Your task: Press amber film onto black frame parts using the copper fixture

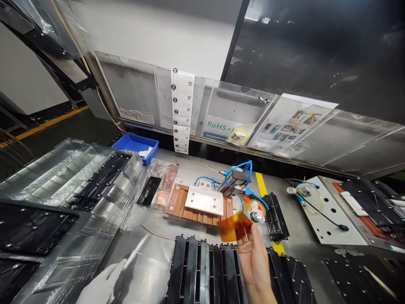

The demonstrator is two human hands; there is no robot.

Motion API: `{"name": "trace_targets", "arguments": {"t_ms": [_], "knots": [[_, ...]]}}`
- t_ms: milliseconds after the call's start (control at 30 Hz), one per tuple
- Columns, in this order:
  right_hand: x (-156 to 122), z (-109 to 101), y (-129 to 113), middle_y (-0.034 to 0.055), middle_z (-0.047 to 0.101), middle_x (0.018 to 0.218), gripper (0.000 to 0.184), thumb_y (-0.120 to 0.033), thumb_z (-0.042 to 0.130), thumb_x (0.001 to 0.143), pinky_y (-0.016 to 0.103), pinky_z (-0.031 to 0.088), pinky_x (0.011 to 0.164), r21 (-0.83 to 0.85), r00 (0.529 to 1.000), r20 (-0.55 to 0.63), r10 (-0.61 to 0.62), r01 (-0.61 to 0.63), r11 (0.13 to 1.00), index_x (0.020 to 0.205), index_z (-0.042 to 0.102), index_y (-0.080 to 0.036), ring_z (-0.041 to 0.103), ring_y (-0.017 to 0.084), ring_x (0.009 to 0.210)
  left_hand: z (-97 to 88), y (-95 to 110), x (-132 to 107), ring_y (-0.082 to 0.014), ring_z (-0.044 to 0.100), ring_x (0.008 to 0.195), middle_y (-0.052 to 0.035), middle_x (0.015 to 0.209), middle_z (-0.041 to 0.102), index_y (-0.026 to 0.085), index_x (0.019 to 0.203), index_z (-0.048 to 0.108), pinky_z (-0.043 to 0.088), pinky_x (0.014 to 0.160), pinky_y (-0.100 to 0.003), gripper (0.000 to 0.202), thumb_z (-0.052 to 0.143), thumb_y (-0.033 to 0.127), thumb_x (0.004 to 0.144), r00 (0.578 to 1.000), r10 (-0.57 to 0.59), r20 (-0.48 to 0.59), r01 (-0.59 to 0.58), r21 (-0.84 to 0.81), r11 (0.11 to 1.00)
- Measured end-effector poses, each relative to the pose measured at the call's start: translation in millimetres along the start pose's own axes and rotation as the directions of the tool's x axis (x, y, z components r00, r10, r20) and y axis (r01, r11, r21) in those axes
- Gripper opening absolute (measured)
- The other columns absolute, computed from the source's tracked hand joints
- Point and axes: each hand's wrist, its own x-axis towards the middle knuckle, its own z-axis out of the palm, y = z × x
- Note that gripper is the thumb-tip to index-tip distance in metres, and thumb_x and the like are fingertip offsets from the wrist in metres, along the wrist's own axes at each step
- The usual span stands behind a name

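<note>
My right hand (255,257) is bare and raised over a row of black ribbed parts (202,270). Its fingertips pinch a piece of amber tape (234,228) and hold it up in front of a copper-coloured fixture with a metal block (204,202). My left hand (103,285) wears a white glove and lies low at the bottom left on the metal bench, fingers stretched out, holding nothing. A roll of amber tape (256,209) sits just behind the held piece.
Clear plastic trays with black parts (79,185) are stacked at left. A blue bin (136,145) stands behind them. A pneumatic unit with blue hoses (237,177), a white perforated plate (329,211) and more black parts (363,270) lie right. Clear document holders (240,122) line the back.
</note>
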Motion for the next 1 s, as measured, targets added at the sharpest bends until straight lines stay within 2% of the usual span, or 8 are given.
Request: {"name": "trace_targets", "arguments": {"t_ms": [133,200,300,400,533,733,867,1000], "knots": [[-2,9,-10,0.0003,0.077,0.082,0.047,-0.052,0.092,0.060,0.024,0.057,0.073,-0.338,0.987,0.155,-0.045,0.096,0.936,0.085,0.072,-0.019,0.071,0.015,0.076,12.0,11,20,-0.0391,0.066,0.115,-0.0225,0.134,0.065,0.006,0.138,0.055,0.050,0.100,-0.057,0.062,0.036,0.042,0.091,0.998,0.035,-0.058,-0.030,0.094,0.995],[-7,11,-10,0.0005,0.073,0.073,0.047,-0.057,0.089,0.062,0.025,0.055,0.069,-0.526,0.956,0.289,0.045,0.120,0.842,0.079,0.070,-0.017,0.069,0.015,0.071,15.4,34,18,-0.0376,0.054,0.132,-0.0213,0.147,0.055,0.004,0.139,0.054,0.034,0.117,-0.056,0.065,0.036,0.042,0.089,0.984,0.164,-0.062,-0.159,0.087,0.983],[-15,15,-4,0.0007,0.069,0.069,0.043,-0.057,0.084,0.069,0.028,0.051,0.067,-0.701,0.852,0.438,0.285,0.126,0.702,0.074,0.067,-0.018,0.065,0.016,0.068,13.8,89,5,-0.0306,0.062,0.123,-0.0122,0.129,0.071,0.018,0.115,0.074,0.037,0.118,-0.042,0.057,0.043,0.053,0.083,0.950,0.303,0.081,-0.297,-0.077,0.952],[-22,21,6,0.0008,0.068,0.071,0.033,-0.047,0.080,0.073,0.028,0.048,0.068,-0.809,0.760,0.457,0.462,0.141,0.570,0.076,0.065,-0.018,0.063,0.016,0.069,8.0,149,-11,-0.0257,0.066,0.117,-0.0021,0.120,0.076,0.029,0.105,0.078,0.046,0.108,-0.032,0.051,0.052,0.063,0.077,0.865,0.343,0.366,-0.241,-0.297,0.924],[-25,29,13,0.0006,0.065,0.073,0.022,-0.037,0.074,0.075,0.028,0.045,0.068,-0.842,0.726,0.449,0.521,0.150,0.518,0.078,0.065,-0.018,0.060,0.016,0.070,10.0,201,-22,-0.0230,0.069,0.092,0.0002,0.092,0.079,0.027,0.086,0.076,0.051,0.084,-0.030,0.035,0.055,0.054,0.079,0.736,0.444,0.511,-0.355,-0.266,0.896],[2,4,-5,0.0004,0.069,0.082,0.037,-0.046,0.078,0.078,0.029,0.045,0.070,-0.876,0.656,0.429,0.621,0.133,0.464,0.101,0.069,-0.020,0.062,0.016,0.073,15.6,216,-11,-0.0189,0.056,0.072,0.0000,0.072,0.065,0.023,0.069,0.062,0.041,0.068,-0.031,0.028,0.047,0.045,0.075,0.801,0.383,0.459,-0.390,-0.085,0.917],[29,-25,-15,0.0019,0.070,0.075,0.052,-0.069,0.075,0.074,0.030,0.046,0.072,-0.793,0.759,0.352,0.548,-0.070,0.606,0.085,0.066,-0.019,0.065,0.018,0.075,5.8,221,15,-0.0194,0.054,0.074,-0.0013,0.076,0.064,0.021,0.075,0.065,0.043,0.071,-0.031,0.041,0.051,0.059,0.069,0.884,0.297,0.360,-0.213,-0.254,0.943],[49,-33,-10,-0.0003,0.067,0.073,0.054,-0.073,0.070,0.076,0.028,0.047,0.071,-0.745,0.846,0.274,0.458,-0.114,0.657,0.086,0.061,-0.021,0.061,0.015,0.070,8.6,228,40,-0.0168,0.049,0.062,0.0024,0.063,0.057,0.021,0.076,0.062,0.039,0.064,-0.031,0.047,0.051,0.066,0.071,0.880,0.287,0.377,-0.160,-0.334,0.929]]}}
